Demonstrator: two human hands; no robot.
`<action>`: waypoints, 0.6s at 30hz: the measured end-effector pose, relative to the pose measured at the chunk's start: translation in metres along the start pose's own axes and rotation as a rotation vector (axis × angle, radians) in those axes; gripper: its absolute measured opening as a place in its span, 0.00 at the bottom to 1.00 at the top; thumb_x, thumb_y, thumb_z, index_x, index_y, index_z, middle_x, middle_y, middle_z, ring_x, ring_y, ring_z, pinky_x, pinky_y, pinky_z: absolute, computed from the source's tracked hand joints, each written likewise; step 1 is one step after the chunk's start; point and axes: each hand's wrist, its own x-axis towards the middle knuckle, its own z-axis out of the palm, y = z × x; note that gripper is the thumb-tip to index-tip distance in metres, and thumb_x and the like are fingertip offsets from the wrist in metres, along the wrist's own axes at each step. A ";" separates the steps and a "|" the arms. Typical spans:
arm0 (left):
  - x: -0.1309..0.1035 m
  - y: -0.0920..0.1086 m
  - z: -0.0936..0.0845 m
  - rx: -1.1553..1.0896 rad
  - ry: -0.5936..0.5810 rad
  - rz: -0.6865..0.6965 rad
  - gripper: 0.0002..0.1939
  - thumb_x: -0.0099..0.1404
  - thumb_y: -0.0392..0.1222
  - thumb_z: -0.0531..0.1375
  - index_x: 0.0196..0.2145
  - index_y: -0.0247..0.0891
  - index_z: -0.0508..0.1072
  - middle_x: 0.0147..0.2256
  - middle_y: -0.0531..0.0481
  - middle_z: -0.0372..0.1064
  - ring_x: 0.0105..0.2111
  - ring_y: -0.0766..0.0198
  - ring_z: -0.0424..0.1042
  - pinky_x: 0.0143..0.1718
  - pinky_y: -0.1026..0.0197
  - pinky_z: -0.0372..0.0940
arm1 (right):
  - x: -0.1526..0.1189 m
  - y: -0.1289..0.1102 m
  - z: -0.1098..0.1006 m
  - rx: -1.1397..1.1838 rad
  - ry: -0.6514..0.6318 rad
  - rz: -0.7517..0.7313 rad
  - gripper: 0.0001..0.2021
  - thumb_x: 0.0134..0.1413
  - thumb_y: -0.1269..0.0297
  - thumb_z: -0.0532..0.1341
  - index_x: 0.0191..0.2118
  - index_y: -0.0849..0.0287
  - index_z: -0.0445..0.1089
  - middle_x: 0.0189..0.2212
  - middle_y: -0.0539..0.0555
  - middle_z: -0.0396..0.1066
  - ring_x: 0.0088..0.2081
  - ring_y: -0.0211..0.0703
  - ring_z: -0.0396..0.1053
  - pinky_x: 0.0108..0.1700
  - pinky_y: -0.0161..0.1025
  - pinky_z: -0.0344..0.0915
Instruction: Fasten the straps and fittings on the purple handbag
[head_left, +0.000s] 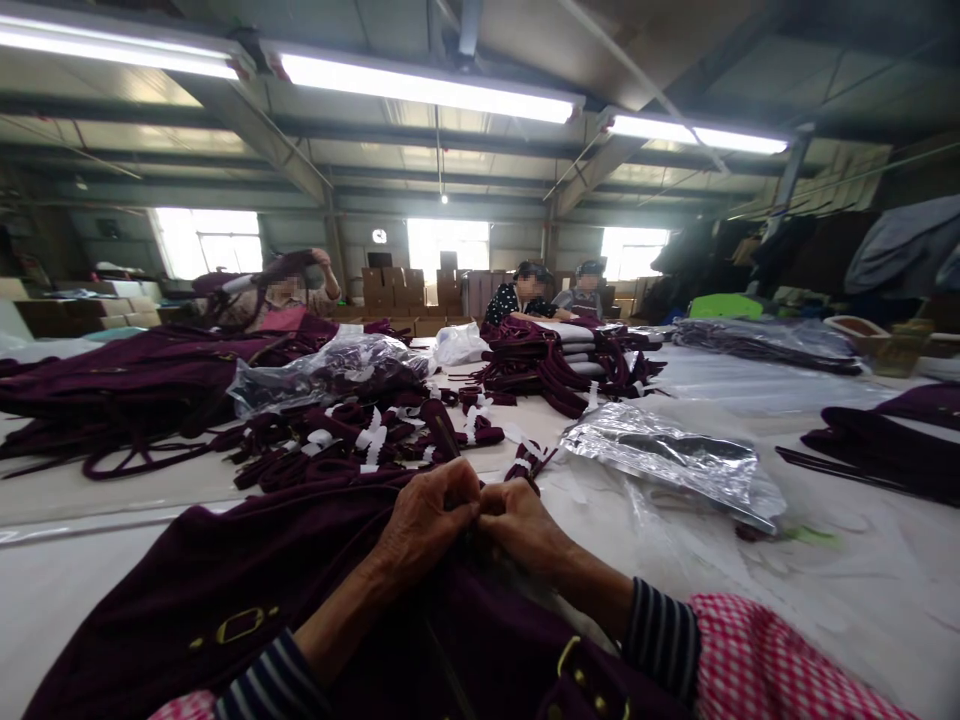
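A dark purple fabric bag [300, 560] with gold-coloured buckles and studs lies across the table's near edge. My left hand [427, 520] is closed in a pinch at its upper edge. Right beside it, my right hand [525, 525] is closed too, its fingertips meeting those of the left. Both pinch the bag's material there; any small part between the fingertips is hidden. Just beyond my hands lies a bundled purple strap [529, 460] with a white wrap. A heap of similar wrapped straps [337, 440] spreads to the left of it.
Purple bags [150, 375] are piled on the left, and a strapped stack [555, 360] stands farther back. Clear plastic packaging [675, 455] lies to the right, with dark purple pieces [885, 440] at the far right. Several co-workers, including a person [517, 295], are across the table.
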 end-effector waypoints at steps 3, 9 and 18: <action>0.001 -0.001 -0.002 0.050 -0.009 -0.042 0.06 0.61 0.44 0.61 0.35 0.41 0.70 0.32 0.56 0.72 0.32 0.64 0.69 0.35 0.63 0.60 | 0.002 0.007 -0.001 0.045 0.037 0.034 0.04 0.43 0.70 0.61 0.27 0.63 0.73 0.18 0.48 0.69 0.16 0.34 0.62 0.19 0.30 0.56; 0.003 0.005 -0.007 0.380 -0.271 -0.096 0.12 0.59 0.41 0.62 0.41 0.49 0.77 0.39 0.54 0.76 0.42 0.57 0.72 0.44 0.58 0.59 | -0.008 0.011 -0.011 0.067 0.086 0.036 0.07 0.45 0.64 0.64 0.28 0.64 0.74 0.19 0.49 0.71 0.17 0.32 0.63 0.18 0.28 0.51; 0.002 0.005 -0.001 0.415 -0.222 -0.104 0.07 0.62 0.44 0.61 0.33 0.50 0.81 0.35 0.53 0.75 0.41 0.56 0.72 0.44 0.55 0.55 | -0.015 -0.002 -0.022 0.055 -0.028 0.058 0.09 0.44 0.66 0.65 0.34 0.63 0.73 0.21 0.47 0.70 0.19 0.34 0.62 0.20 0.30 0.53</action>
